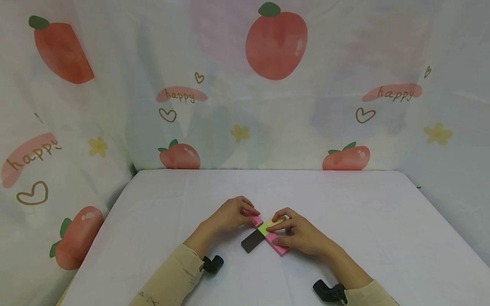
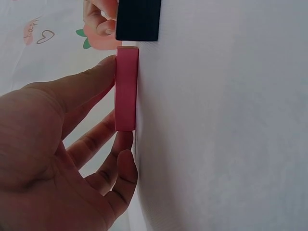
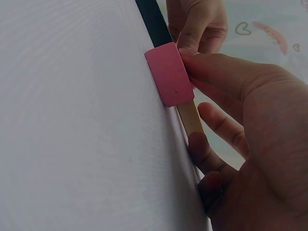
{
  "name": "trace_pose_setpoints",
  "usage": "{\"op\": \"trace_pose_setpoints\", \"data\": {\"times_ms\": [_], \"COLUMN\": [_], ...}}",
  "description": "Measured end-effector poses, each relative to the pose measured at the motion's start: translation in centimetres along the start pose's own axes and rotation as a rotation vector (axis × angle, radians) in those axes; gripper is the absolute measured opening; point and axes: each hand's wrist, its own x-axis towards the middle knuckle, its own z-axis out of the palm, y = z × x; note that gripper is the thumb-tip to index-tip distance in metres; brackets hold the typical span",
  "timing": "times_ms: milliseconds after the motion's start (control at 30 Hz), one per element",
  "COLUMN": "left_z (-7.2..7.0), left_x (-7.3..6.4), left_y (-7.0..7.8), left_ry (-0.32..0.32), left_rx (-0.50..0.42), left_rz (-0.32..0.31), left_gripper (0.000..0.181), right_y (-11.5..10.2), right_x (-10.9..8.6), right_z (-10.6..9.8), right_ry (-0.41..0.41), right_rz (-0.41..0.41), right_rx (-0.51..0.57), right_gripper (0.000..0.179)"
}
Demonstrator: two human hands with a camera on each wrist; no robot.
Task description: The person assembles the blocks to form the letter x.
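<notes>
Several coloured blocks lie together in a cross on the white tabletop. At its upper left in the head view, my left hand (image 1: 232, 216) pinches a pink block (image 1: 257, 220) between thumb and fingers. A green block (image 1: 263, 230) forms the middle, and a black block (image 1: 252, 241) extends toward the lower left. My right hand (image 1: 302, 234) grips a second pink block (image 1: 277, 245) at the lower right, its thumb along the top edge in the right wrist view. Other right fingers touch the green block and a pale yellow block (image 3: 191, 118), which the hand partly covers.
The white-covered table (image 1: 337, 191) meets a fabric backdrop (image 1: 222, 51) printed with fruit and hearts along its far edge. More printed fabric hangs at the left side. Black wrist cameras (image 1: 213, 264) sit on both forearms, low over the cloth.
</notes>
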Motion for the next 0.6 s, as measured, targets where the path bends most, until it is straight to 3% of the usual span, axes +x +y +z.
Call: {"op": "trace_pose_setpoints", "data": {"times_ms": [600], "left_z": [0.09], "left_x": [-0.27], "left_y": [0.69], "left_ry": [0.000], "left_rx": [0.009], "left_rz": [-0.002], "left_gripper": [0.027], "right_y": [-0.13], "right_x": [-0.06], "right_z": [-0.03], "right_ry": [0.006], "right_rz": [-0.008], "right_rx": [-0.002], "right_gripper": [0.031]}}
